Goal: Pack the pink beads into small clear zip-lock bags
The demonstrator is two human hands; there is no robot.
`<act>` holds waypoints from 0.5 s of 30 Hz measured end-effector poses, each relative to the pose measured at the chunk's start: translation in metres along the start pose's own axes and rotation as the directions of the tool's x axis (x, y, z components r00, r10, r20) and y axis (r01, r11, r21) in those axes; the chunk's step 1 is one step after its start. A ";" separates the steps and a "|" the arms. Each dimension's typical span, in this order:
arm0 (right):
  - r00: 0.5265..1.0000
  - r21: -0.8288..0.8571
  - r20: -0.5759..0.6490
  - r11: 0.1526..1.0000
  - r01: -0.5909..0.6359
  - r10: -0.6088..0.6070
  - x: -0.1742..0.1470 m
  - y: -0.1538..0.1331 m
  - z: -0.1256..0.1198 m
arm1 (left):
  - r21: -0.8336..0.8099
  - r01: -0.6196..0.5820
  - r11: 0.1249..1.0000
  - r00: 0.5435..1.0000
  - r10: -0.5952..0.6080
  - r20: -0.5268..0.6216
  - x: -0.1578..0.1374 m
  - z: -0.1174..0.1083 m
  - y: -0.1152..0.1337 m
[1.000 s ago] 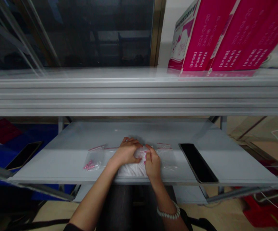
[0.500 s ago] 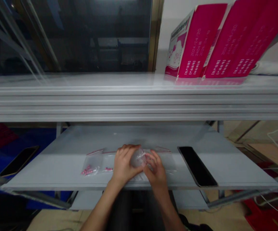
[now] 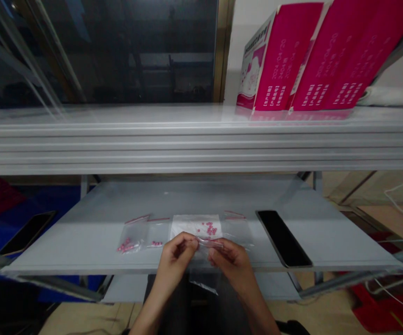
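Observation:
A clear zip bag (image 3: 204, 279) hangs between my hands over the shelf's front edge, its red-lined top pinched at both ends. My left hand (image 3: 176, 256) grips the left end, and my right hand (image 3: 231, 260) the right end, fingers closed. Just beyond them lies a white paper sheet (image 3: 183, 223) with several small pink beads or pellets (image 3: 211, 228) on its right part. Left of it are two clear zip bags with pink pieces inside, the outer bag (image 3: 135, 235) and the inner bag (image 3: 159, 230). Another clear bag (image 3: 238, 230) lies flat to the right.
A black phone (image 3: 284, 237) lies on the grey shelf (image 3: 194, 193) at right; another dark phone (image 3: 29, 232) is beyond the left edge. Above runs a ridged metal beam (image 3: 187, 146), with large pink boxes (image 3: 285, 60) standing on the upper shelf.
Both hands have come nearer to me and lower, with the bag's top now drawn out between them. The paper with the pink pieces has come into view.

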State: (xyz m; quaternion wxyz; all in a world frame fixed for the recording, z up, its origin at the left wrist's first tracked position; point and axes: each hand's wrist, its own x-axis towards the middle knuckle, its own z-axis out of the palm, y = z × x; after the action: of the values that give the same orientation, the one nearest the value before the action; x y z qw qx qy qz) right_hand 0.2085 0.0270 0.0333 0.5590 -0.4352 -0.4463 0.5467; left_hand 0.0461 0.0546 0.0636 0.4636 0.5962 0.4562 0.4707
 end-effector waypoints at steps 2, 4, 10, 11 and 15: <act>1.000 0.001 0.006 1.000 -0.004 0.004 -0.002 0.000 0.000 | 0.005 -0.012 1.000 1.000 0.012 -0.020 -0.001 0.001 -0.001; 1.000 -0.009 -0.011 1.000 0.010 -0.010 -0.002 -0.001 0.000 | 0.011 -0.015 1.000 0.999 0.016 -0.035 -0.003 0.002 -0.002; 0.978 -0.239 -0.094 0.958 0.161 -0.188 -0.006 -0.009 0.001 | 0.106 -0.024 0.994 0.998 0.030 -0.061 -0.011 -0.003 0.000; 0.971 -0.280 -0.093 0.941 0.188 -0.222 -0.007 -0.011 0.002 | 0.122 -0.037 0.992 0.997 0.045 -0.063 -0.012 -0.004 0.001; 0.944 -0.333 -0.069 0.899 0.284 -0.323 -0.011 -0.018 0.005 | 0.169 -0.110 0.979 0.990 0.123 -0.071 -0.013 -0.007 0.006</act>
State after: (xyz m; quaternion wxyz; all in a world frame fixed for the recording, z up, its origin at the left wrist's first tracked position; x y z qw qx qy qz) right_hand 0.2079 0.0154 0.0520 0.5860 -0.4774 -0.5560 0.3458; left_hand 0.0380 0.0416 0.0686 0.3655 0.6386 0.4762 0.4815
